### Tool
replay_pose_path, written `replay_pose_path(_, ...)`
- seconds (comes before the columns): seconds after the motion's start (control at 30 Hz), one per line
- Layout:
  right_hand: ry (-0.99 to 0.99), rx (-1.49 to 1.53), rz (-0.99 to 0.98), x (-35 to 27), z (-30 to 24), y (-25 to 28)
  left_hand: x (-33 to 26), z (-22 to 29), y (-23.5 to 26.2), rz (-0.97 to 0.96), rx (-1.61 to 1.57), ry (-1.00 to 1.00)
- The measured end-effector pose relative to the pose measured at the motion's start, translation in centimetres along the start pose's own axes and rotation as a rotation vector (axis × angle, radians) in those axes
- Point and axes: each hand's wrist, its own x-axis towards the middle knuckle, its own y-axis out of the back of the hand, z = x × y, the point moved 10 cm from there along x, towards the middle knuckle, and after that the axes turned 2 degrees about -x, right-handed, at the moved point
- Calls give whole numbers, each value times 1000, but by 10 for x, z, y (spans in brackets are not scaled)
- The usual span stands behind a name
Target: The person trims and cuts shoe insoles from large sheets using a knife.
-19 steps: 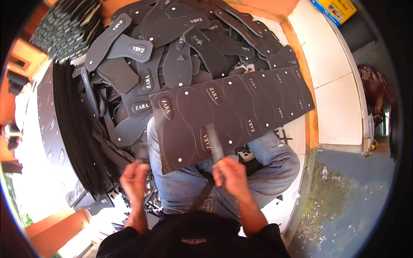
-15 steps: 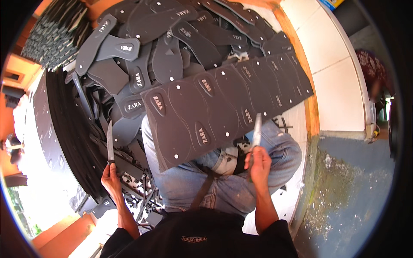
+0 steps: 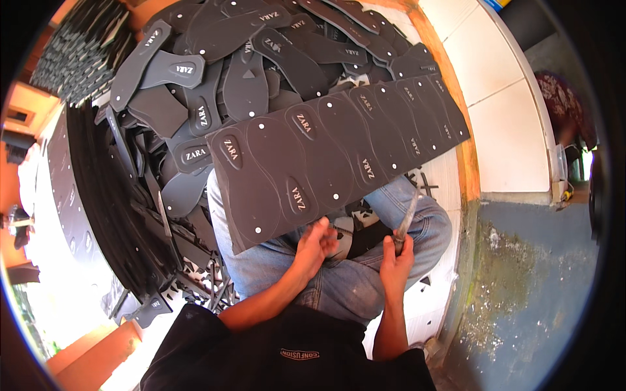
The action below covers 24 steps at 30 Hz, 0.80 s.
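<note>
A long black rubber sheet (image 3: 326, 156), scored with shoe-sole outlines and dotted with pale rivets, lies tilted across my lap in blue jeans (image 3: 339, 287). My left hand (image 3: 316, 244) curls on the sheet's near edge, fingers tucked under it. To its right, my right hand (image 3: 398, 260) grips the handle of a thin knife (image 3: 407, 212), whose blade points up toward the sheet's lower right edge without touching it.
A big heap of cut black sole pieces (image 3: 241, 72) fills the space ahead and to the left. A thin blade-like tool (image 3: 163, 215) lies among black scrap strips at my left. An orange ledge (image 3: 460, 124), a white tiled wall and a grey stained wall (image 3: 521, 280) close off the right.
My left hand, which was out to the left holding a thin tool, has come back to the sheet's near edge without it. The right hand with the knife has dropped slightly.
</note>
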Motion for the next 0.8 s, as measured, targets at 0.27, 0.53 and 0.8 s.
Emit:
replay_pose_path(0.27, 68, -70, -76, -14, -28, -4, -40, 89, -16, 59, 5, -427)
replay_pose_path(0.53, 50, 156, -365, -43, -40, -45, -87, 127, 73, 170, -1, -500)
replay_pose_path(0.8, -90, 165, -480, -51, -17, -77, -11, 57, 9, -18, 95, -280)
